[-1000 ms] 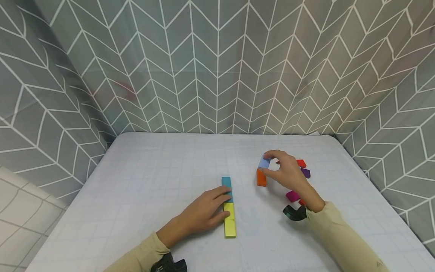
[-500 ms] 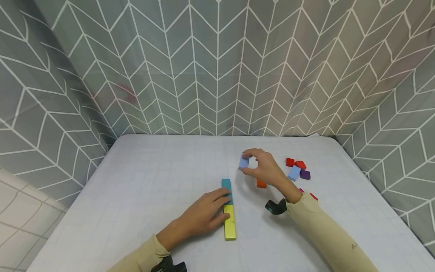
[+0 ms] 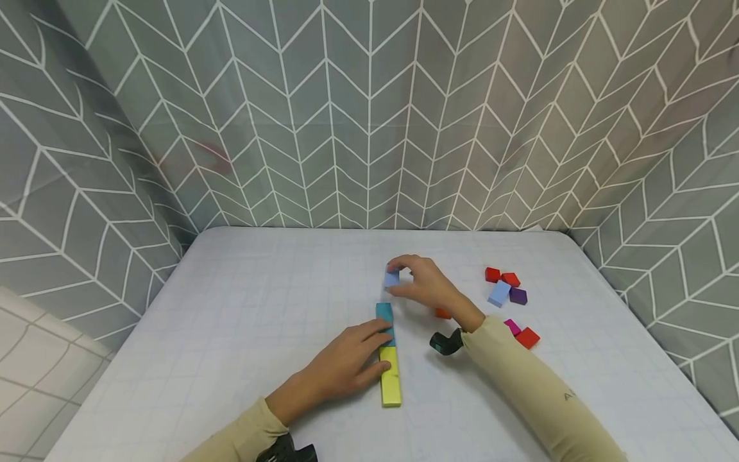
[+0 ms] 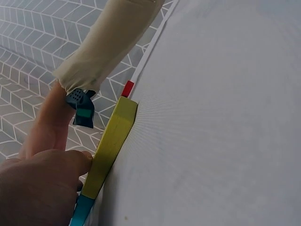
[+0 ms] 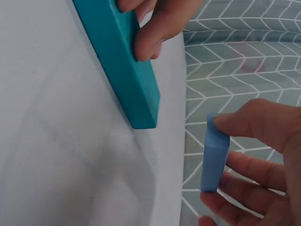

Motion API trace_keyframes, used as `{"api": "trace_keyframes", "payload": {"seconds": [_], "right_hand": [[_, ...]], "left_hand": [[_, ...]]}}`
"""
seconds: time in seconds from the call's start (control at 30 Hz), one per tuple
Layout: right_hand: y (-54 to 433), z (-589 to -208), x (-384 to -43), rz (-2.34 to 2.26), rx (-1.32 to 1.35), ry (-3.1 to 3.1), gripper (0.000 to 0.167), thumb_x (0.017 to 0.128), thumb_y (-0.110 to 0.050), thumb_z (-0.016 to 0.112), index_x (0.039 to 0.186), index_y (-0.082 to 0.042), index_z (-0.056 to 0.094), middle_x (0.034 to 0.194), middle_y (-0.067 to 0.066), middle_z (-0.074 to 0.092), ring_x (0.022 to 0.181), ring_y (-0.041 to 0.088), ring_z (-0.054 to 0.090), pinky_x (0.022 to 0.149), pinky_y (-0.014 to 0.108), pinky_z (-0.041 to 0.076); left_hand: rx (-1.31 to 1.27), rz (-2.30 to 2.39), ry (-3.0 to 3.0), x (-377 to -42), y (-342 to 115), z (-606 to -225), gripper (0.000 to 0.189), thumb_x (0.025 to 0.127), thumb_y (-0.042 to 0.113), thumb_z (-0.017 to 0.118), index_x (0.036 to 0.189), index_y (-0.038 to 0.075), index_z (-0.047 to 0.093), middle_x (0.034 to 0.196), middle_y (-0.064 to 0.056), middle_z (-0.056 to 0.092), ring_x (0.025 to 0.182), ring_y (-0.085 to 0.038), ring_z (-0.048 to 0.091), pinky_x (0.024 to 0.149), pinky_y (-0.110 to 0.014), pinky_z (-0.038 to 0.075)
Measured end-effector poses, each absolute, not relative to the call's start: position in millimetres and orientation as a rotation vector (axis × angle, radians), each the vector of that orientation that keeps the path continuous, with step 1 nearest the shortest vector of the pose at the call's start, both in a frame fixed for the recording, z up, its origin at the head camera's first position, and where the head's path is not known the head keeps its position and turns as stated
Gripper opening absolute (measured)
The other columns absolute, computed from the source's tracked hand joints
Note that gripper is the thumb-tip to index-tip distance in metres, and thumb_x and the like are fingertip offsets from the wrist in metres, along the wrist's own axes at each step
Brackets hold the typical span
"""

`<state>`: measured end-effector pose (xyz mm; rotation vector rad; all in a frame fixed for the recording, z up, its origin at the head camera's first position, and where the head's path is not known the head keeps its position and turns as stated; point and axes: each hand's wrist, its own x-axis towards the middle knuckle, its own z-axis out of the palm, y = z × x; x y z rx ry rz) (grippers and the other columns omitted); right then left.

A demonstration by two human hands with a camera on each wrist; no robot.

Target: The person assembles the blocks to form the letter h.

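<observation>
A teal block [image 3: 384, 310] and a yellow block [image 3: 390, 388] lie end to end in one straight line on the table. My left hand [image 3: 345, 360] rests on both from the left, its fingertips on their tops and the thumb on the yellow one. Just beyond the teal block's far end, my right hand [image 3: 426, 285] pinches a light blue block [image 3: 391, 278] between thumb and fingers. In the right wrist view this light blue block [image 5: 214, 157] is apart from the teal block [image 5: 123, 70], with a gap between them.
An orange block [image 3: 442, 313] sits partly hidden under the right wrist. Farther right lie two red pieces [image 3: 492, 274], another light blue block [image 3: 500, 294] and a purple one [image 3: 518, 296]. Nearer are a magenta piece [image 3: 512, 326] and a red block [image 3: 528, 337]. Patterned curtains surround the white table [image 3: 260, 276].
My right hand has lifted the light blue block from beside the orange one and carried it left, to beyond the teal block. The left hand has stayed in place.
</observation>
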<state>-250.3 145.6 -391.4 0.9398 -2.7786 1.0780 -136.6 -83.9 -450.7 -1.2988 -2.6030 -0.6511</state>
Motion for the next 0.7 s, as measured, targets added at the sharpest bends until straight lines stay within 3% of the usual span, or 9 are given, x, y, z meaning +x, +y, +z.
{"api": "trace_keyframes", "payload": {"seconds": [0.7], "right_hand": [[132.5, -415.3, -255.8, 1.066, 1.111, -2.825, 0.033, 0.090, -0.012, 0.082, 0.120, -0.002, 0.071, 0.128, 0.011, 0.068, 0.123, 0.028, 0.061, 0.105, 0.049, 0.049]], "left_hand": [[-1.308, -0.669, -2.569, -135.3, -83.4, -450.8, 0.049, 0.102, 0.030, 0.069, 0.140, -0.001, 0.060, 0.151, -0.014, 0.050, 0.139, -0.025, 0.049, 0.112, -0.042, 0.044]]}}
